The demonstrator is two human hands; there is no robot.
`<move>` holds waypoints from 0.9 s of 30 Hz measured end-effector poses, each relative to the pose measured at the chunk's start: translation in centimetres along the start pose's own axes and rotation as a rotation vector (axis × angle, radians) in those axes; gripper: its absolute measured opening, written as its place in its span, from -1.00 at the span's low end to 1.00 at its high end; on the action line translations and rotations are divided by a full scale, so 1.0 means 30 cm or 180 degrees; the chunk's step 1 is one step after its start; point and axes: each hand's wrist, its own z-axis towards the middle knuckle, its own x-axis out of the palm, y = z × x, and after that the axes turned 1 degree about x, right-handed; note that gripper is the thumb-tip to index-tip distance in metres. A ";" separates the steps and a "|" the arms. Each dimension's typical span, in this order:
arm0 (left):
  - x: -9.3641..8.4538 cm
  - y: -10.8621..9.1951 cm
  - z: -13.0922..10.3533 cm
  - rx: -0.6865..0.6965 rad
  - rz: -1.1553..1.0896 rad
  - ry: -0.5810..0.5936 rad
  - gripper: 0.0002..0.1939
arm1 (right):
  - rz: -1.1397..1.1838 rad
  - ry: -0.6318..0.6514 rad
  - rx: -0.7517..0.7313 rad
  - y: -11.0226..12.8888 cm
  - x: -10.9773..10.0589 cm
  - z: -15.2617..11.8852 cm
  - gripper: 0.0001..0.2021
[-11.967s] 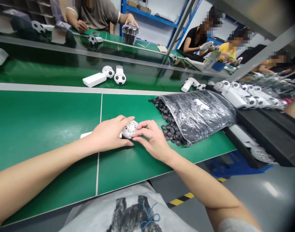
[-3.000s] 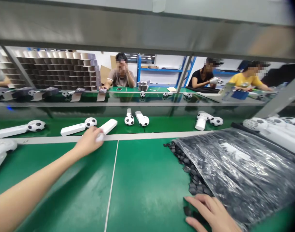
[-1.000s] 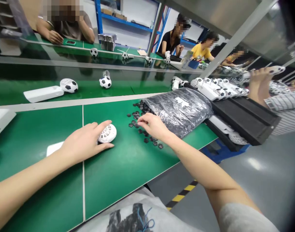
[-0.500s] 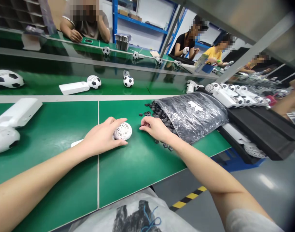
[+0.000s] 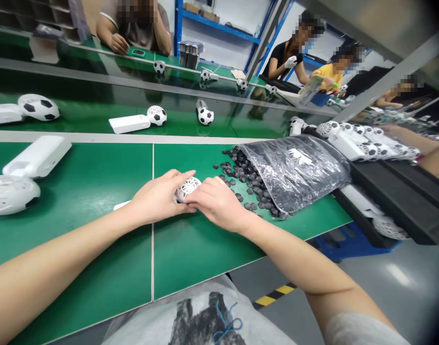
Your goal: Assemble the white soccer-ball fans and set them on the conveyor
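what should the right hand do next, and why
Probably the right hand should press gently on the white lattice ball while the left hand steadies it: the left grips the ball, the right fingertips are at its edge, and no black patch shows on its visible part, unlike the patterned ball beyond. Whether those fingertips hold one of the loose black pieces is hidden.

Bright light glares off the plastic bag point(image 5: 300, 173) and floor point(image 5: 399, 278); the far right seems blurred.
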 end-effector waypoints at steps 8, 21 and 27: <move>-0.005 0.004 0.006 0.0027 -0.0125 -0.0103 -0.34 | 0.1257 -0.0156 0.1086 -0.016 0.031 -0.022 -0.52; -0.015 -0.002 0.007 -0.0250 0.0011 0.0033 -0.44 | -0.0703 0.0296 0.2175 -0.335 -0.002 0.031 -0.85; -0.016 0.037 0.020 0.0298 0.0426 -0.0251 -0.43 | -0.0893 0.0665 0.1856 -0.309 0.010 0.052 -0.85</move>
